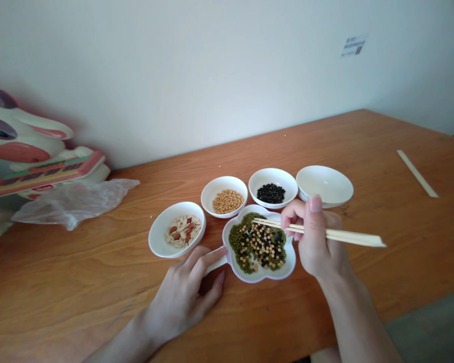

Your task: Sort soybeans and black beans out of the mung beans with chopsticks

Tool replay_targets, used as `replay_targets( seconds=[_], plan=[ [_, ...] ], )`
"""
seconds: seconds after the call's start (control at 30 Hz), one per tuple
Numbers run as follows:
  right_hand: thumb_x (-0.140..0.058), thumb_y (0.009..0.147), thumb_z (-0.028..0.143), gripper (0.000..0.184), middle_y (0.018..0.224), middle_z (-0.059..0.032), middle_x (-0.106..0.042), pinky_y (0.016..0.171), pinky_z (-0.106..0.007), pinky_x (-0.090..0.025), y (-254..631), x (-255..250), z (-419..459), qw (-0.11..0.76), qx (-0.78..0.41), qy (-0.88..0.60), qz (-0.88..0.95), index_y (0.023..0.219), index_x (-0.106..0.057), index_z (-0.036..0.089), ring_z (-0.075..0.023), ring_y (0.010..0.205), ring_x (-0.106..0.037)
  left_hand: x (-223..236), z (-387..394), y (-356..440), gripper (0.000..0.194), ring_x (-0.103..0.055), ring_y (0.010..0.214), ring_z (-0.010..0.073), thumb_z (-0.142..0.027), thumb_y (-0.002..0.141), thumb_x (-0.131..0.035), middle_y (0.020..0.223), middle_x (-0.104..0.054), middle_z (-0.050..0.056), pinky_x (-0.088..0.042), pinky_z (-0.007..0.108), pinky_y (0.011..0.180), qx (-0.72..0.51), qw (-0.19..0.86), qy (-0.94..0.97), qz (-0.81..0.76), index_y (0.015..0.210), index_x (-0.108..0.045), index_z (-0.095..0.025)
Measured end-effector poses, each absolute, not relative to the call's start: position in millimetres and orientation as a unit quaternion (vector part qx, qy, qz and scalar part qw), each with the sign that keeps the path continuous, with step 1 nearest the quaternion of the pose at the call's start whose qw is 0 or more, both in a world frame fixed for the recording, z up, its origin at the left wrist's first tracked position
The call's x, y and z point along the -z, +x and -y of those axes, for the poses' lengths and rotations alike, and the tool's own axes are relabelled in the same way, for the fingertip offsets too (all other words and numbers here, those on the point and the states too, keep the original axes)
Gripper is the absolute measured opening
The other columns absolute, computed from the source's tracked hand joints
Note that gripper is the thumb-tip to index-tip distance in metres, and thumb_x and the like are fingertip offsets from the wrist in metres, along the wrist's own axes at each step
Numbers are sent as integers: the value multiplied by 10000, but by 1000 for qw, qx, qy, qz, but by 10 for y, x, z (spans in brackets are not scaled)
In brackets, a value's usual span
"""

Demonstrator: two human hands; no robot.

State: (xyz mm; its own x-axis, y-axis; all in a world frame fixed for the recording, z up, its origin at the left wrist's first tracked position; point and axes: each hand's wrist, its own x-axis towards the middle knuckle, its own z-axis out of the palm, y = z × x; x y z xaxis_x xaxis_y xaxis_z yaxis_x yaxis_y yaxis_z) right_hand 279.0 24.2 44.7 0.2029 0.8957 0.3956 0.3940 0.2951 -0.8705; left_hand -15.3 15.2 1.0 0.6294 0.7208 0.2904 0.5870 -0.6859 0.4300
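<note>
A pair of wooden chopsticks (336, 235) is gripped in my right hand (320, 239), their tips among the mixed beans (263, 239). These green, black and yellowish beans lie in a white flower-shaped dish (267, 275) with a lilac rim. My left hand (189, 282) is closed around the dish's handle (216, 263), index finger along it and thumb below. Behind the dish stand a bowl of yellow soybeans (227, 201) and a bowl of black beans (271, 193). Whether the tips pinch a bean is too small to tell.
At left, a white bowl (157, 237) holds pale seeds and reddish peanuts. A white bowl (325, 184) with nothing visible inside stands behind my right hand. A paper chopstick sleeve (416, 174) lies right. A cow-shaped toy (41, 146) and plastic bag (75, 201) sit far left, near the wall.
</note>
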Motion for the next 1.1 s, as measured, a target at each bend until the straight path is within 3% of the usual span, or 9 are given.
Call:
replay_targets(
  seconds=[0.23, 1.1],
  plan=[
    [-188, 1129, 648, 755, 583, -3, -566, 604, -317, -374, 2791, -481, -227, 518, -232, -561, 603, 656, -591, 219, -133, 577, -528, -15, -158, -145, 521, -731, 1057, 224, -166, 1021, -632, 1199, -687, 81, -645, 358, 899, -228, 146, 890, -367, 1508, -484, -274],
    [-219, 1134, 634, 737, 577, -2, -550, 589, -326, -365, 2797, -455, -213, 535, -224, -551, 600, 667, -613, 222, -137, 571, -529, -12, -154, -166, 535, -721, 1039, 222, -155, 1016, -637, 1186, -679, 81, -636, 356, 883, -226, 154, 891, -362, 1514, -479, -270]
  ],
)
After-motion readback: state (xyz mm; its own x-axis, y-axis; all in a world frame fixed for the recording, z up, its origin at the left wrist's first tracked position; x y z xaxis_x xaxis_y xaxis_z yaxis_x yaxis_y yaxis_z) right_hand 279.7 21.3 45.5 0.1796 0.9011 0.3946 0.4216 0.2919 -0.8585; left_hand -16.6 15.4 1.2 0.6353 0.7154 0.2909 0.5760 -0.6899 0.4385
